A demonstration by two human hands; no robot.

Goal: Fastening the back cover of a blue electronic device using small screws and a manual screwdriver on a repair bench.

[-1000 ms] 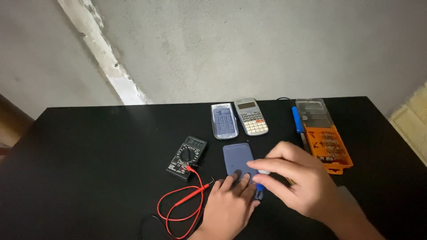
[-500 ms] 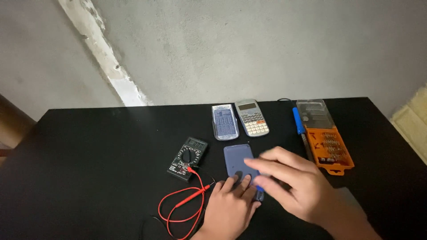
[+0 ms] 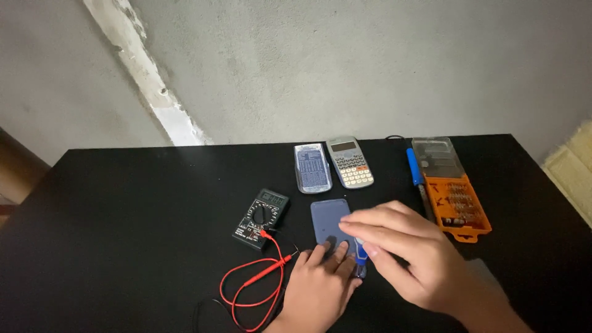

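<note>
- The left hand (image 3: pixel 320 287) lies flat at the near edge of the black table (image 3: pixel 123 246), fingers together and spread over the near end of a dark blue flat device (image 3: pixel 330 222). It presses down rather than grips, which looks meant to keep the device from sliding.
- The right hand (image 3: pixel 407 256) comes in from the near right corner and is pinched shut on a small blue-handled tool (image 3: pixel 359 253), held upright with its tip down at the device's near right corner, just beside the left fingertips.
- The dark blue flat device lies back-up near the middle of the table, toward the near edge, its far half uncovered.
- Red test leads (image 3: pixel 253 283) loop over the surface left of the left hand and run up to a black multimeter (image 3: pixel 261 219), which sits angled just left of the device, within easy reach.
- Farther back, a grey calculator (image 3: pixel 350 161) and its slide-off cover (image 3: pixel 312 168) lie side by side near the far edge.
- Toward the far right corner, an orange screwdriver bit case (image 3: pixel 456 203) stands open with its clear lid (image 3: pixel 436 157) folded back, a blue-handled driver (image 3: pixel 416 169) lying along its left side.
</note>
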